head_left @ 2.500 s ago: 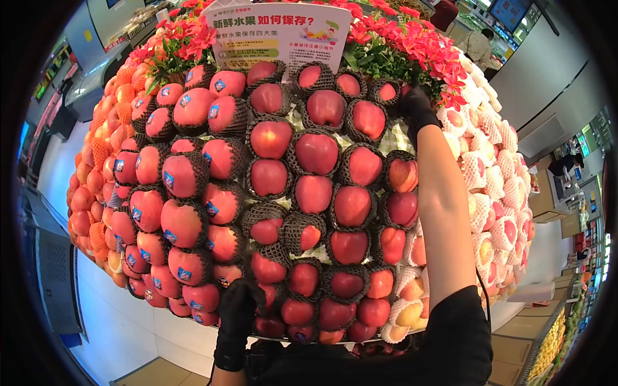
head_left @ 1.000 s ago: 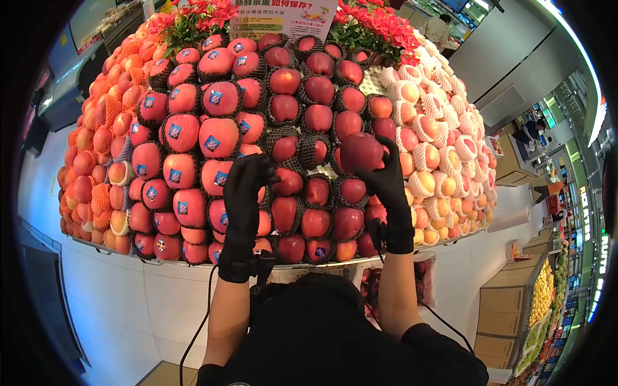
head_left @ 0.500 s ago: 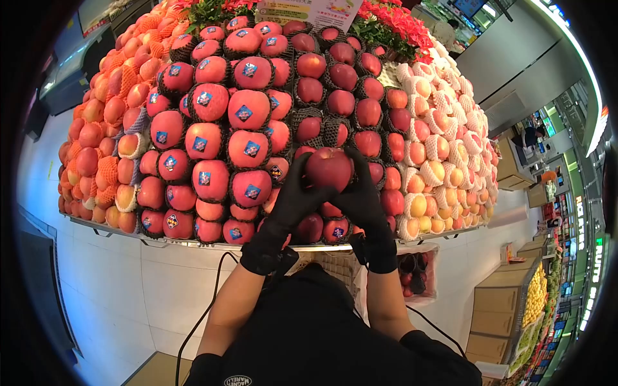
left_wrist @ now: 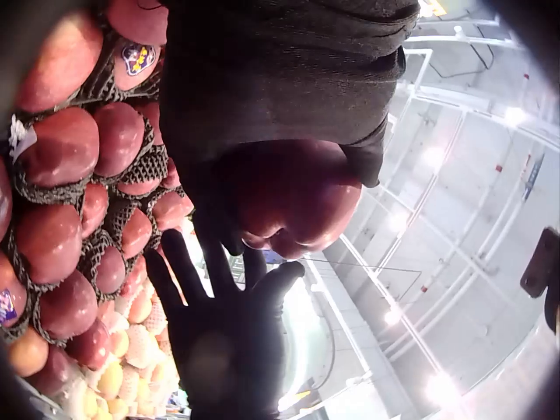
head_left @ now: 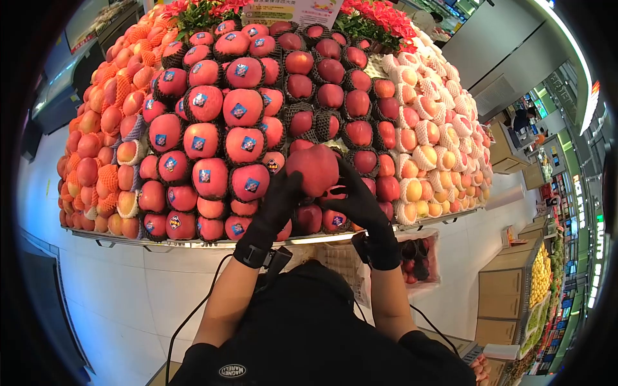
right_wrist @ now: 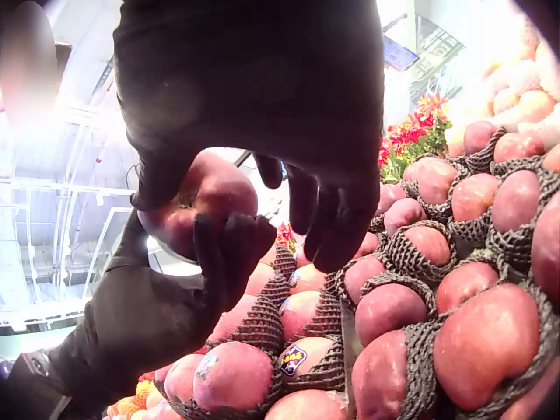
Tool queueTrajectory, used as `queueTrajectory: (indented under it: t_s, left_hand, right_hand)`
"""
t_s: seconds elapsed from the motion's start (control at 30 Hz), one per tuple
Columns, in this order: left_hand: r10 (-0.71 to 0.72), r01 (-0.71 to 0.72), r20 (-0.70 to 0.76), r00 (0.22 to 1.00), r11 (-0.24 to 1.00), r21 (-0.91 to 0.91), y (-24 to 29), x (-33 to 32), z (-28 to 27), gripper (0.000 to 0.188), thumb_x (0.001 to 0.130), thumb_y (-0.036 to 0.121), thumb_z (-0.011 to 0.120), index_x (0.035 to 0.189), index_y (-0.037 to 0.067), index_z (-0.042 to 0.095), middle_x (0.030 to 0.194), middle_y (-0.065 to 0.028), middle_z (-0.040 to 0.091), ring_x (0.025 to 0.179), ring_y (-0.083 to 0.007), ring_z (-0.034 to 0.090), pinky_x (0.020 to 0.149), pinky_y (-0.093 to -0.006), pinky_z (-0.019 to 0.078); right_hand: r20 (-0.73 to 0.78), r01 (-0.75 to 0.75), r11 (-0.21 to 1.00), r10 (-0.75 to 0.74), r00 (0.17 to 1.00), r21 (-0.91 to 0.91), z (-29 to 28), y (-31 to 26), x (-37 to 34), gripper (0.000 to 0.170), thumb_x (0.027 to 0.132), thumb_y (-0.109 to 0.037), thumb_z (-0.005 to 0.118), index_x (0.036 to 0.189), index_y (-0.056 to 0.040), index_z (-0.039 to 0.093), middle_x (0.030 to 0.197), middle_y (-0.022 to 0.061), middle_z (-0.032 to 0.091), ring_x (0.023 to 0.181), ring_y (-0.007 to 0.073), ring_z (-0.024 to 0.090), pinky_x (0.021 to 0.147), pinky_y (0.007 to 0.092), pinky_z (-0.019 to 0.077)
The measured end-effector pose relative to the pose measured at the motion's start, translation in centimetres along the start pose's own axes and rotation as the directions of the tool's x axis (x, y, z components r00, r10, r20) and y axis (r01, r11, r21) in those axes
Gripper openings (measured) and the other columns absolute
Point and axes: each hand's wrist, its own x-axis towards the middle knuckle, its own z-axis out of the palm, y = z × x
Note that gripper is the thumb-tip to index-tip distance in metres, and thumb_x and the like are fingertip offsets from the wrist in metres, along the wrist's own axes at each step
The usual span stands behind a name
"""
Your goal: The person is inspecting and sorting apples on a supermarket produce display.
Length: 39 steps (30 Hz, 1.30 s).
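A large red apple (head_left: 313, 170), bare of any foam net, is held up in front of the display, close to the person's body. The black-gloved left hand (head_left: 280, 201) grips it from the left, fingers curled round its side, as the left wrist view also shows. Beside it on the right is the gloved right hand (head_left: 362, 204), its fingers spread and loosely bent. In the right wrist view the right thumb overlaps the apple (right_wrist: 223, 185). Behind the hands, dark red apples (head_left: 330, 96) sit in rows in black foam nets.
Larger stickered apples (head_left: 244, 143) fill the left of the sloping stand, white-netted fruit (head_left: 430, 159) the right and orange-netted fruit (head_left: 90, 148) the far left. Red flowers (head_left: 386, 22) and a sign (head_left: 290, 11) top it. A crate (head_left: 421, 264) of apples is below the front edge.
The right hand came back from the top of the stand with the apple and brought it to the left hand. Both hands held it; now the left grips it and the right fingers have spread.
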Motion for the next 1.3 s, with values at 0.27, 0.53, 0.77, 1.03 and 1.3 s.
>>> queueTrajectory:
  t_s: [0.27, 0.53, 0.77, 1.03, 1.3]
  left_hand:
    - [-0.04, 0.075, 0.134, 0.99, 0.96, -0.269, 0.3, -0.3, 0.5, 0.047, 0.103, 0.032, 0.035, 0.137, 0.0, 0.035, 0.136, -0.0143, 0.043, 0.124, -0.0263, 0.046, 0.105, -0.0415, 0.0405]
    - [-0.027, 0.037, -0.079, 0.996, 0.991, 0.126, 2.2, -0.7, 0.0, 0.044, 0.099, 0.029, 0.048, 0.133, 0.003, 0.043, 0.119, -0.0098, 0.055, 0.104, -0.0184, 0.058, 0.089, -0.0341, 0.0504]
    - [-0.094, 0.091, -0.073, 0.993, 0.995, -0.044, 0.6, 0.0, -1.2, 0.043, 0.1, 0.033, 0.045, 0.132, 0.005, 0.046, 0.117, -0.0082, 0.055, 0.101, -0.0171, 0.057, 0.082, -0.0329, 0.0521]
    - [-0.005, 0.012, -0.086, 0.996, 0.996, 0.085, 2.1, -0.8, -1.3, 0.037, 0.098, 0.031, 0.048, 0.123, 0.003, 0.05, 0.114, -0.0074, 0.056, 0.099, -0.016, 0.057, 0.079, -0.0328, 0.0527]
    - [0.118, -0.029, -0.283, 0.952, 0.954, 0.299, 4.5, -1.3, -0.5, 0.04, 0.088, 0.012, 0.066, 0.122, -0.002, 0.052, 0.108, -0.0086, 0.061, 0.095, -0.0154, 0.059, 0.078, -0.0301, 0.0526]
  right_hand:
    - [-0.175, 0.216, 0.976, -0.209, 0.962, 0.025, 3.0, -0.1, 0.5, 0.105, 0.061, -0.017, 0.086, 0.146, -0.0072, 0.025, 0.142, 0.012, 0.038, 0.13, 0.0239, 0.04, 0.107, 0.0411, 0.0373]
    - [-0.225, 0.28, 0.932, -0.331, 0.917, -0.228, 2.6, -0.3, 0.8, 0.101, 0.056, -0.011, 0.088, 0.141, -0.0063, 0.033, 0.135, 0.0123, 0.043, 0.125, 0.0257, 0.043, 0.102, 0.0401, 0.0419]
    - [-0.263, 0.235, 0.971, -0.238, 0.935, -0.041, 3.1, -1.3, 0.3, 0.084, 0.067, -0.005, 0.079, 0.14, -0.007, 0.038, 0.132, 0.011, 0.044, 0.121, 0.0278, 0.046, 0.097, 0.0397, 0.0444]
    - [-0.163, -0.021, 0.964, 0.066, 0.984, 0.266, 3.3, 1.6, 0.8, 0.047, 0.09, -0.008, 0.056, 0.134, -0.0004, 0.044, 0.128, 0.011, 0.051, 0.109, 0.0185, 0.055, 0.09, 0.0311, 0.0467]
    - [-0.397, 0.06, 0.989, -0.003, 0.918, 0.133, 5.2, 1.7, 2.4, 0.041, 0.088, -0.01, 0.06, 0.125, 0.0006, 0.046, 0.119, 0.0112, 0.052, 0.104, 0.0187, 0.055, 0.086, 0.0318, 0.0496]
